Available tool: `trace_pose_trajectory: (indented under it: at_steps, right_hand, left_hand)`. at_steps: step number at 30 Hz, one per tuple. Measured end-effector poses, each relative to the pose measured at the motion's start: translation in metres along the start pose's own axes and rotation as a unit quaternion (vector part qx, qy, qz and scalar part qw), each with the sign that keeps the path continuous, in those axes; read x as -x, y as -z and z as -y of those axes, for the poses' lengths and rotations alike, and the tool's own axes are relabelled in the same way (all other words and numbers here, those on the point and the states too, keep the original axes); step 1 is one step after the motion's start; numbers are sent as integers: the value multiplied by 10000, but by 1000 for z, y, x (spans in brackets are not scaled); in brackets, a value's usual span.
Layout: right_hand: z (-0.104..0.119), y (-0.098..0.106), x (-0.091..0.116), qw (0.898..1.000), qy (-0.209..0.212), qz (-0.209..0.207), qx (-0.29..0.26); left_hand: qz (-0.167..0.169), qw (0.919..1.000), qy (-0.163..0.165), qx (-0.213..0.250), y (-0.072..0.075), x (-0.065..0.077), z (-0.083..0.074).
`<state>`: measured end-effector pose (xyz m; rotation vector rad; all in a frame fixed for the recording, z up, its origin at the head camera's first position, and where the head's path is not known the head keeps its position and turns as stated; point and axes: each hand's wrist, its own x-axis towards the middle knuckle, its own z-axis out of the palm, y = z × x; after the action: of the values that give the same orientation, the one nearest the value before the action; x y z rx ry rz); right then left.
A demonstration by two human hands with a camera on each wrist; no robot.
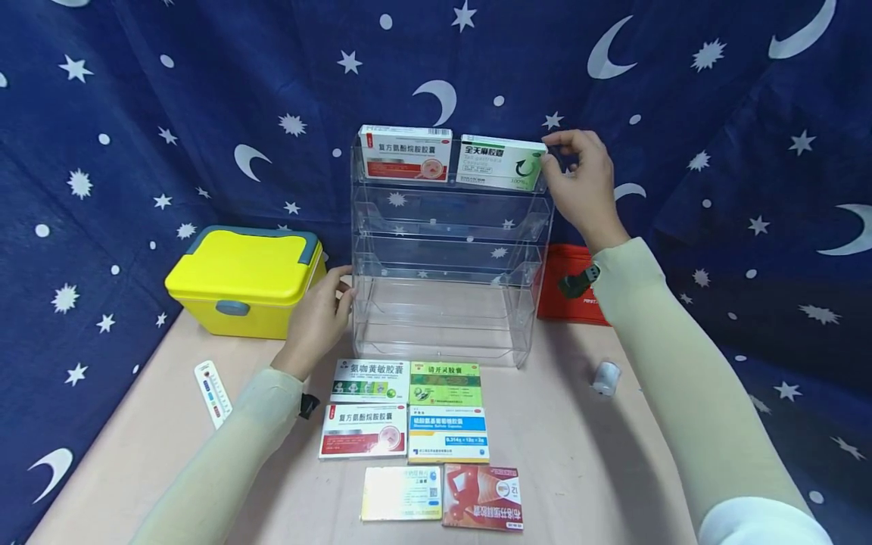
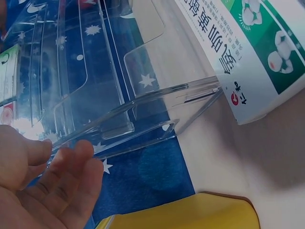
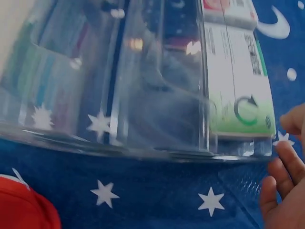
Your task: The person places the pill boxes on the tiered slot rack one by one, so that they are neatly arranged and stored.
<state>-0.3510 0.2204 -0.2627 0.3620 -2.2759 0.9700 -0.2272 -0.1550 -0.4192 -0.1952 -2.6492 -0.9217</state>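
Note:
A clear plastic tiered display rack [image 1: 436,352] stands upright. Its top tier holds a red-and-white medicine box [image 1: 406,155] at left and a green-and-white medicine box [image 1: 500,163] at right. My right hand [image 1: 584,178] is at the top right corner, fingertips beside the green-and-white box; in the right wrist view the fingers [image 3: 281,179] are loosely bent, with a small gap to the box. My left hand [image 1: 320,318] is at the rack's left side, thumb and fingers pinching its edge. In the left wrist view that edge runs in between thumb and fingertips [image 2: 85,149].
Several medicine boxes lie flat before the rack, among them a green one [image 1: 445,384] and a red one [image 1: 483,497]. A yellow lidded box [image 1: 238,272] stands left, with a thermometer-like white strip [image 1: 213,393] nearby. At right are a red pouch [image 1: 568,291] and a small bottle [image 1: 605,378].

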Motion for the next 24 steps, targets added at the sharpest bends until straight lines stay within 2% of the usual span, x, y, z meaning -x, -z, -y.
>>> trace_pose_trajectory:
  at_steps: [4, 7, 9, 11, 14, 17, 20, 22, 24]
  right_hand:
    - [-4, 1, 39, 9971, 372, -377, -555]
    - [-6, -2, 84, 9922, 328, -180, -1190]
    - [-7, -5, 119, 9880, 140, 283, -1515]
    - [-9, -11, 155, 9812, -146, 926, -1689]
    - [-15, -21, 207, 9648, -609, 2038, -1545]
    - [-21, -32, 248, 9440, -1062, 2892, -1177]
    - [-27, -42, 273, 9274, -1515, 3309, -871]
    - [-30, -48, 282, 9224, -1677, 3392, -778]
    - [-32, -53, 287, 9215, -1708, 3420, -686]
  left_hand:
    - [20, 9996, -40, 278, 0, -1, 1]
    - [39, 9987, -11, 508, 2, -2, 0]
    - [51, 9981, 19, 607, 3, -3, 0]
    - [48, 9979, 38, 642, 4, -3, -1]
    - [68, 9978, 53, 658, 5, -2, 0]
    - [81, 9977, 33, 677, 3, -2, 0]
    - [84, 9977, 30, 676, 2, -2, 0]
    - [64, 9978, 32, 660, 1, -1, 0]
    - [63, 9979, 15, 641, 1, -1, 0]
